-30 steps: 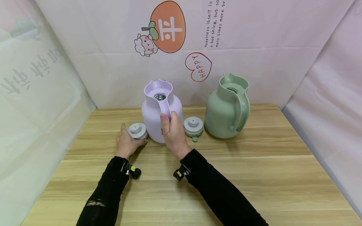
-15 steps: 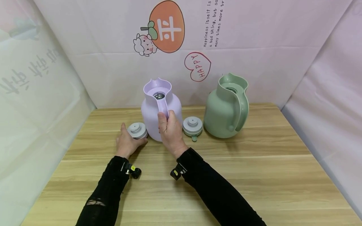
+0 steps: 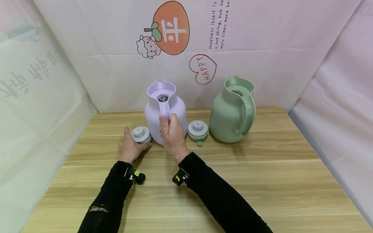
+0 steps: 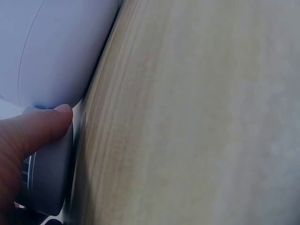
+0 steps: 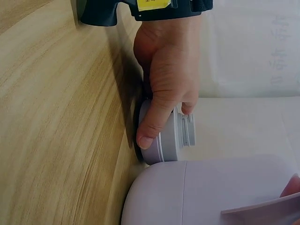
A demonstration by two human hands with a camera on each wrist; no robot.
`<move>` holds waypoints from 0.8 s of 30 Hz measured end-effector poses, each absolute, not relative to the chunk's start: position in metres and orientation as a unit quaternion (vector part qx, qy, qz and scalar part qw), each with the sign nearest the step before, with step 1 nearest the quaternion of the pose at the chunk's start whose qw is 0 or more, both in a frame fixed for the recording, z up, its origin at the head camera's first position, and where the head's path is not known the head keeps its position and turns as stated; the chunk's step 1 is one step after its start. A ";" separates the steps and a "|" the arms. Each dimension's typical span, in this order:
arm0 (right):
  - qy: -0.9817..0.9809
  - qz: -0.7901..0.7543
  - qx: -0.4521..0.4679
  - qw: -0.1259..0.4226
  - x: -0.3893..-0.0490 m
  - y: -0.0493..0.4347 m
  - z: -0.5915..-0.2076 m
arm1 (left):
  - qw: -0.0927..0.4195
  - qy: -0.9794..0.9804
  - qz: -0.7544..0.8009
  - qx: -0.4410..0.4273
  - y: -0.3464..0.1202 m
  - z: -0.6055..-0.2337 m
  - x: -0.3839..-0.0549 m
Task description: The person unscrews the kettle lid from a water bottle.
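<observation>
The lilac vacuum jug [image 3: 152,118] stands upright near the table's back edge, its top uncovered and a silvery mouth showing inside. My right hand [image 3: 174,137] grips its handle [image 3: 164,110], thumb on the near side. Left of the jug lies a round grey lid [image 3: 141,135], stepped plug side up. My left hand [image 3: 130,149] holds this lid at its rim, thumb on the near side; the thumb [image 4: 42,129] shows against it in the left wrist view. In the right wrist view, the lid's lower band [image 5: 152,152] looks lilac and sits close against the jug.
Right of the lilac jug lies a second grey lid [image 3: 197,130] with a green tab. Beyond it stands a green jug [image 3: 227,119], also uncovered, handle toward the near right. A printed white cloth [image 3: 116,77] hangs behind the wooden table [image 3: 233,181].
My right hand has shifted left with the lilac jug's handle, turning the jug slightly. My left hand stays on its lid. The green jug and second lid keep their places.
</observation>
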State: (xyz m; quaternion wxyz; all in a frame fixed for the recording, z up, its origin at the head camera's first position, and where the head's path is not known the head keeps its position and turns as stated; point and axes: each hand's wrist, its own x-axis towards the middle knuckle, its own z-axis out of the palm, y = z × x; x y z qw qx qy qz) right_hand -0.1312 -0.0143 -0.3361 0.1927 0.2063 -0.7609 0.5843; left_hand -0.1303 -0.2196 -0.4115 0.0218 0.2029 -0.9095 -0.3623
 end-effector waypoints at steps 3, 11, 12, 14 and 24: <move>-0.760 0.583 0.209 0.194 -0.131 -0.014 -0.336 | 0.022 -0.910 -0.361 0.202 -0.219 -0.411 -0.130; -0.757 0.598 0.209 0.162 -0.129 -0.011 -0.333 | 0.021 -0.910 -0.367 0.191 -0.220 -0.412 -0.130; -0.758 0.598 0.208 0.157 -0.129 -0.010 -0.333 | 0.021 -0.910 -0.368 0.189 -0.221 -0.412 -0.130; -0.758 0.600 0.207 0.147 -0.129 -0.008 -0.333 | 0.021 -0.911 -0.370 0.182 -0.223 -0.411 -0.129; -0.807 0.516 0.229 0.171 -0.121 0.013 -0.334 | 0.025 -0.936 -0.330 0.121 -0.235 -0.389 -0.110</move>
